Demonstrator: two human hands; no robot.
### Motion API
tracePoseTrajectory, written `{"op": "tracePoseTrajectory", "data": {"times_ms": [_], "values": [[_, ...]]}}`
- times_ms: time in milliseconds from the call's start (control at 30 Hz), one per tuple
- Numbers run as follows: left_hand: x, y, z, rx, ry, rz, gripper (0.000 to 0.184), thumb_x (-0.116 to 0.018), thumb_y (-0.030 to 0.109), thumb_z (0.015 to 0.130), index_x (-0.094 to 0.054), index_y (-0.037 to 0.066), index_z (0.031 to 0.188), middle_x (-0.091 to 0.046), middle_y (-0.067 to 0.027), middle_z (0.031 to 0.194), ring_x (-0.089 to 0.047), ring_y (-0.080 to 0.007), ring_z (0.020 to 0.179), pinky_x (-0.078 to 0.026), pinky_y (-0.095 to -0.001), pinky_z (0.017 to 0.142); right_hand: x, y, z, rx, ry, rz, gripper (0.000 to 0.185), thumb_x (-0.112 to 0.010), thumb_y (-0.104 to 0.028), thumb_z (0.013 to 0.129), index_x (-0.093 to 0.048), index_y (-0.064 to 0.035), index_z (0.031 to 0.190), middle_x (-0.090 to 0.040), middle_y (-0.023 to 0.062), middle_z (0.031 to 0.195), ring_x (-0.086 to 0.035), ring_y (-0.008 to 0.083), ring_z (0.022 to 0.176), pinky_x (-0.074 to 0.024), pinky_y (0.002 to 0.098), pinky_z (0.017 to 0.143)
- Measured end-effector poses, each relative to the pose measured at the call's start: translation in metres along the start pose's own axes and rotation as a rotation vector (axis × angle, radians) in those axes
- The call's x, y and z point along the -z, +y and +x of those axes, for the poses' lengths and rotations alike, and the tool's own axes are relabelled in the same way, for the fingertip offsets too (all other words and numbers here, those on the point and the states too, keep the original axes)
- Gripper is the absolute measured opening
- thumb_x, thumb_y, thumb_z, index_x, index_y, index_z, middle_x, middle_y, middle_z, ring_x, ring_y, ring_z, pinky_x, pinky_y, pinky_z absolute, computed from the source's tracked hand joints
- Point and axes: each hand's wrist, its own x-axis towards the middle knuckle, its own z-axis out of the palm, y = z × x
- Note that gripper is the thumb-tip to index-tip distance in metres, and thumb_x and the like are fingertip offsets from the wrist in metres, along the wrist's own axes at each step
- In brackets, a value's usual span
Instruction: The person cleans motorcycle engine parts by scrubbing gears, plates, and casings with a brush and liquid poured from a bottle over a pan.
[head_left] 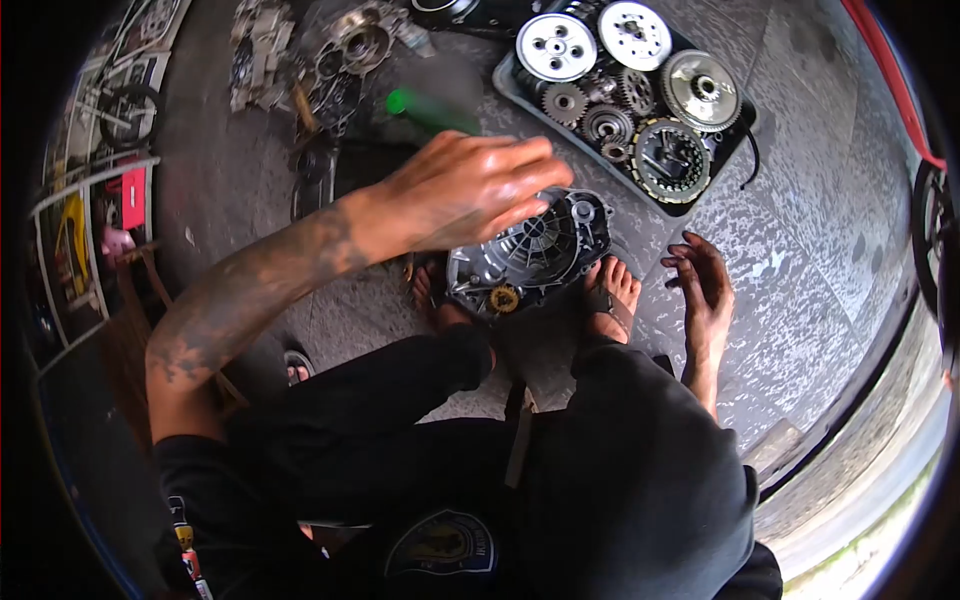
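Your left hand is above the dark engine cover on the floor between your feet; I cannot tell whether its curled fingers hold anything. Your right hand, fingers loosely parted, hangs right of it, nearer than the gear tray.

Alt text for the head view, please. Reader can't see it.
A bare left hand is over a dark metal engine cover with a round ribbed face, between two bare-toed feet. The right hand is off to the right, fingers loosely curled. Farther ahead, a dark rectangular tray holds silvery round metal gears.
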Motion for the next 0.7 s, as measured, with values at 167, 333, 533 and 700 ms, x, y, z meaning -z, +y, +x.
{"op": "tracePoseTrajectory", "data": {"times_ms": [167,333,533,700], "values": [[0.039,0.015,-0.072,0.253,-0.013,-0.059,0.022,-0.063,0.017,0.085,-0.06,0.008,0.104,-0.059,-0.0048,0.091,-0.063,-0.0185,0.077,-0.052,-0.0321,0.064,-0.026,-0.007,0.018,0.061,-0.124,-0.069,0.029,-0.056,-0.011,0.092,-0.055,0.0022,0.119,-0.064,0.0095,0.102,-0.063,0.0154,0.09,-0.0484,0.0262,0.071],[0.025,0.02,-0.13,0.587,0.021,-0.327,0.018,-0.062,0.012,0.087,-0.059,0.006,0.103,-0.057,-0.0041,0.086,-0.058,-0.0129,0.072,-0.048,-0.0263,0.061,-0.051,-0.008,0.032,0.184,-0.174,-0.312,0.023,-0.061,-0.01,0.089,-0.062,0.0001,0.109,-0.068,0.0092,0.099,-0.065,0.0162,0.09,-0.0505,0.0274,0.072],[-0.055,0.024,-0.162,0.58,0.196,-0.595,0.016,-0.064,0.014,0.086,-0.06,0.003,0.098,-0.058,-0.0049,0.085,-0.059,-0.013,0.073,-0.047,-0.0268,0.062,-0.086,-0.015,0.035,0.449,-0.408,-0.667,0.017,-0.064,-0.009,0.083,-0.067,-0.0025,0.099,-0.068,0.0136,0.094,-0.068,0.0261,0.083,-0.0522,0.0338,0.071],[-0.127,0.032,-0.165,0.533,0.009,-0.195,0.031,-0.069,0.02,0.079,-0.058,0.009,0.106,-0.056,-0.0046,0.102,-0.06,-0.0189,0.086,-0.051,-0.0317,0.064,-0.096,-0.014,0.039,0.511,-0.424,-0.733,0.019,-0.063,-0.008,0.083,-0.067,-0.0034,0.101,-0.068,0.0147,0.091,-0.067,0.0261,0.081,-0.0516,0.0343,0.069]]}}
